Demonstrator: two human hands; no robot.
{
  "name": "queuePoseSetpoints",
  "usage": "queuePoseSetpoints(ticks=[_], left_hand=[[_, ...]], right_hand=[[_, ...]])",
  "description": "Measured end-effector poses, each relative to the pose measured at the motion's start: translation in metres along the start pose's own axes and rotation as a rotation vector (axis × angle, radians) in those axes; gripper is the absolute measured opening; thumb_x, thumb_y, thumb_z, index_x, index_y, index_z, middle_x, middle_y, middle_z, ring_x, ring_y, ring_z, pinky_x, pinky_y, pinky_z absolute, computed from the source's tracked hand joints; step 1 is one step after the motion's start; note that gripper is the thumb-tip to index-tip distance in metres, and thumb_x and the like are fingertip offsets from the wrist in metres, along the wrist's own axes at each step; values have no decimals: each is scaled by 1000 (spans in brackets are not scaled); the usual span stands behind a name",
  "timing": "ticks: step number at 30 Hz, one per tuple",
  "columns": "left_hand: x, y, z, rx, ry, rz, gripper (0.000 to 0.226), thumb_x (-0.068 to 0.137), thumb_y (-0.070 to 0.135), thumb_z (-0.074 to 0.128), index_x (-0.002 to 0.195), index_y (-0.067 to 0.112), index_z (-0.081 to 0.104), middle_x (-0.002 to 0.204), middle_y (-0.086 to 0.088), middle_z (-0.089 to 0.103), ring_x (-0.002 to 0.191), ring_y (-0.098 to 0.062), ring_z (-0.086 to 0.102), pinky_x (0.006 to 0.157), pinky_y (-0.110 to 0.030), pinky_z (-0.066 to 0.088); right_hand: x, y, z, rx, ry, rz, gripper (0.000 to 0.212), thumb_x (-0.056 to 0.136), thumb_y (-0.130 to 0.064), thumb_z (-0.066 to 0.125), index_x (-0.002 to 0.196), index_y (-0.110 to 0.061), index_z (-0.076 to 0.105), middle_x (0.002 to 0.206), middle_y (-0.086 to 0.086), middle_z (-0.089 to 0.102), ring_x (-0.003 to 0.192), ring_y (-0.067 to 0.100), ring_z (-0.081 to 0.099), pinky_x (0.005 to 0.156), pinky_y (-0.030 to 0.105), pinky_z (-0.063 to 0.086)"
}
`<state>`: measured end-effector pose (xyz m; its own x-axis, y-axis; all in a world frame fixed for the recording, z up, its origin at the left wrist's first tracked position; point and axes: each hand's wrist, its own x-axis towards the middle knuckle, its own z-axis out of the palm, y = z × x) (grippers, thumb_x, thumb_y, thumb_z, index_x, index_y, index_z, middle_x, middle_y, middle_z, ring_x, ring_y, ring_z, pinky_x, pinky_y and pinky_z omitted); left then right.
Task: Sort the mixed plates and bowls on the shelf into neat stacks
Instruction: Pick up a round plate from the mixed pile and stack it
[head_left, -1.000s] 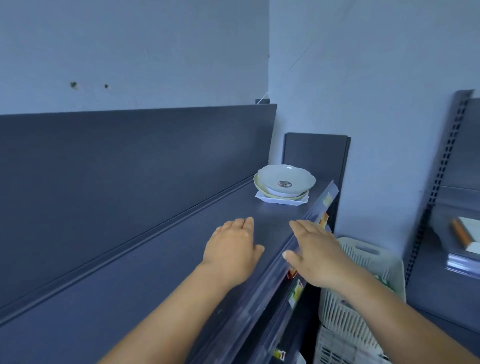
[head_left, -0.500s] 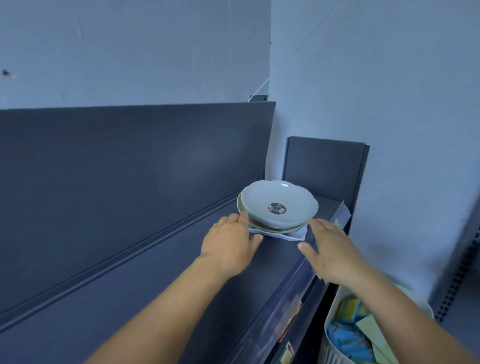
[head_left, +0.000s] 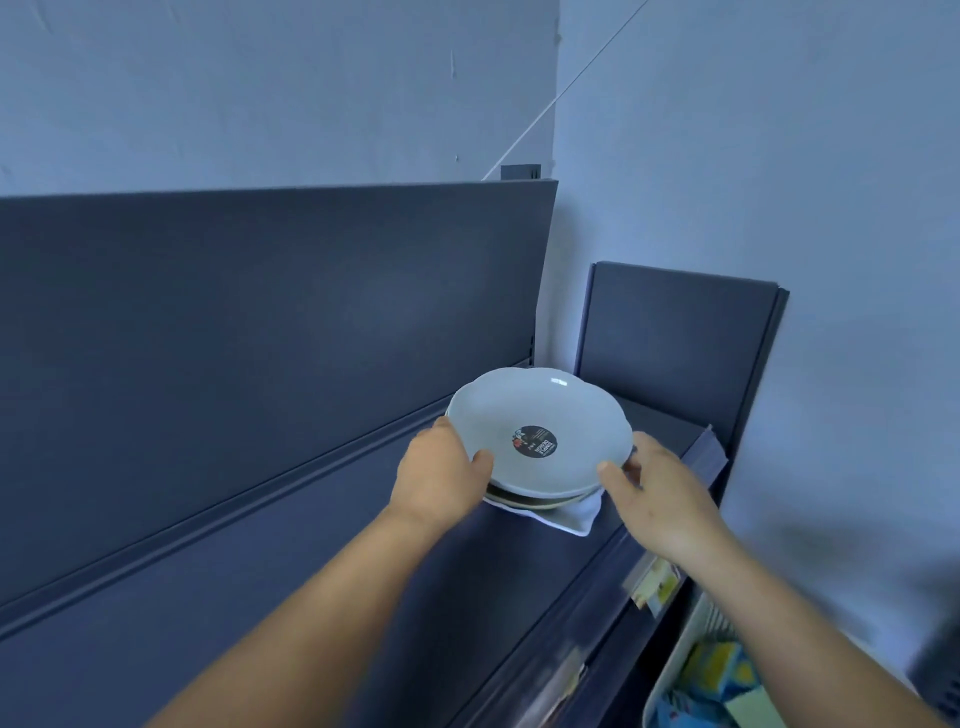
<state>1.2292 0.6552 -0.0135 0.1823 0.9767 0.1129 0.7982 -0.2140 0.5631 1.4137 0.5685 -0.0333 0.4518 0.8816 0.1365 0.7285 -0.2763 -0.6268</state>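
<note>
Dark grey shelf (head_left: 322, 561) runs along the wall, and at its far end, around 1 o'clock, sits a pale scalloped bowl (head_left: 540, 415) with a round black sticker, stacked on a yellowish plate (head_left: 524, 503) and a white square dish (head_left: 571, 517). Left hand (head_left: 439, 475) grips the bowl's rim at 9 o'clock, right hand (head_left: 660, 491) pinches it at 3.

**Bare forearms and hands, nothing worn**

Two forearms are being shown from below the elbow to the fingertips, and no sleeve, cuff or glove is being worn on either. The left hand (head_left: 441, 475) and the right hand (head_left: 662, 506) are being seen from the back, uncovered. No ring, watch, bracelet or marking is being displayed on the wrists or on the fingers (head_left: 615, 475). The nails are being kept short and unpainted, as far as the blur allows.
</note>
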Motion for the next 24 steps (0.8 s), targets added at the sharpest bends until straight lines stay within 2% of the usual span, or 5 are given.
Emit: queuePoseSetpoints(ticks=[6,11,15,20,24], left_hand=[[5,-14,-15,-192,130,-70,20,80,5,48,98,4,58,99,-15,66,76,-26,58,52,-24,39],[-2,-34,-34,-158,184,-106,15,80,2,46,88,5,58,83,-10,65,56,-17,51,43,-21,36],[-7,-44,-42,-143,200,-129,13,79,2,45,83,7,57,73,-5,62,55,-17,49,45,-22,36],[-14,-51,-44,-158,203,-143,16,78,3,45,85,6,59,74,-9,65,59,-22,52,49,-24,41],[-24,-56,-46,-200,222,-134,20,78,2,44,86,8,62,75,-9,65,59,-21,51,50,-25,42]], right_hand=[[7,-2,3,35,-21,-119,14,96,-28,46,105,-20,54,97,-5,63,85,13,57,57,15,36],[30,1,6,-44,5,-49,24,95,-25,44,74,-21,34,93,4,46,63,12,41,48,23,24],[47,-1,10,-92,-24,16,21,93,-30,48,81,-13,45,90,7,52,70,22,47,47,26,27],[57,-1,12,-96,20,96,28,86,-14,49,61,-13,36,59,2,42,54,20,38,45,27,24],[62,0,11,-3,8,149,13,73,-7,46,60,-10,48,65,14,68,63,31,64,51,26,38]])
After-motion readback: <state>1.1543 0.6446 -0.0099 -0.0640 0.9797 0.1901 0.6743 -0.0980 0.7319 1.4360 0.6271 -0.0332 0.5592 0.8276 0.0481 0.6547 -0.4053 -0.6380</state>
